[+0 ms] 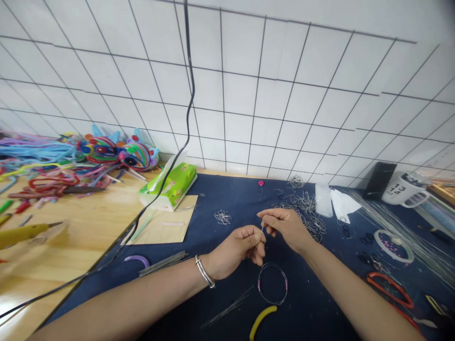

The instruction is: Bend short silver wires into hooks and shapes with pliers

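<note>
Two bare hands meet over a navy cloth (199,303), working one slender pale wire (262,229). The left hand (236,249), below a silver metal bangle (204,272) on the wrist, grips the wire between thumb and curled fingers; the right hand (286,228) pinches its upper end with thumb and forefinger. The wire stands nearly upright in the short gap between them, above the cloth.

Just below the hands lies one thin, round wire loop (286,285) with pinkish sections on two sides, near one smooth, curved yellow handle (262,321). Bent metal pieces sit in two main groups: a small pile (222,218) beyond the left hand and a larger, tangled heap (313,215) beside the right, both too dense to count. One curved purple piece (138,260) rests beside a bundle of straight, stiff wires (165,262).

At right are one oval dish (409,255) with pink bits, too small to count, and one glossy white mug (401,190). At left, two rounded, multicolored striped figures (138,155) stand behind one glossy green tissue pack (174,182) on pale-grained wood (110,203).
</note>
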The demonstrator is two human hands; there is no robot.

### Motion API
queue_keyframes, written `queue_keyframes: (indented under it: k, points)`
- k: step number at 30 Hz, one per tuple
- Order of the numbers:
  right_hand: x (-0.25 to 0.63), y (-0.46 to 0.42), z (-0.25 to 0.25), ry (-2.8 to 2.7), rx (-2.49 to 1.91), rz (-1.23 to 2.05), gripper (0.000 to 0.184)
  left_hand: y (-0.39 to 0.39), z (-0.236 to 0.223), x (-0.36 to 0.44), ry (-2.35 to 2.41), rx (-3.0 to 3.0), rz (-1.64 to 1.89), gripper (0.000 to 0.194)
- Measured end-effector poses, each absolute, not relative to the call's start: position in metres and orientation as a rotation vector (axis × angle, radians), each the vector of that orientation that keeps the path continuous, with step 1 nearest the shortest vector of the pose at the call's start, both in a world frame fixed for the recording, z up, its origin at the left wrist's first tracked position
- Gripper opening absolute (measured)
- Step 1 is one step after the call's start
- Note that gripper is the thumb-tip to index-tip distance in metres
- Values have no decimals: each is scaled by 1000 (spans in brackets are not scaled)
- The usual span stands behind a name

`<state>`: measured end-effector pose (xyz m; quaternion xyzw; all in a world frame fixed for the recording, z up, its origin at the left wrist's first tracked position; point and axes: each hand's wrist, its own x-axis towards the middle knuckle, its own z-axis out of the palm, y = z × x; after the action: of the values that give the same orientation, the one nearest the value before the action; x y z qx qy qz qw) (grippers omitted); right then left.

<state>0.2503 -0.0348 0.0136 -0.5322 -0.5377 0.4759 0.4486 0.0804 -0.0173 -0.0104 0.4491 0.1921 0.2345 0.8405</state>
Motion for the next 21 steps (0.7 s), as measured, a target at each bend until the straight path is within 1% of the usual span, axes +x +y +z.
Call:
queue_keyframes:
  k: [5,8,10,13,15,17,18,21]
  points:
    - [246,-36,11,-1359,-1315,1202,32,-17,-12,81,419,925,509,21]
    - [247,-36,10,-1438,-1376,1130,35,-14,-14,81,422,919,508,20]
    - [248,-35,10,-1548,-1454,985,35,-13,-15,81,426,912,506,20]
    - [247,-35,10,-1748,-1532,655,32,-12,-16,81,434,891,512,22]
    - [246,-35,10,-1825,-1536,527,31,-11,-17,81,438,879,526,22]
    - [245,-36,10,-1830,-1536,554,31,-11,-17,82,439,875,541,22]
    - [245,-36,10,-1803,-1541,630,32,-11,-17,82,439,878,546,22]
    - [245,-35,9,-1616,-1527,1008,36,-10,-18,82,439,888,555,21]
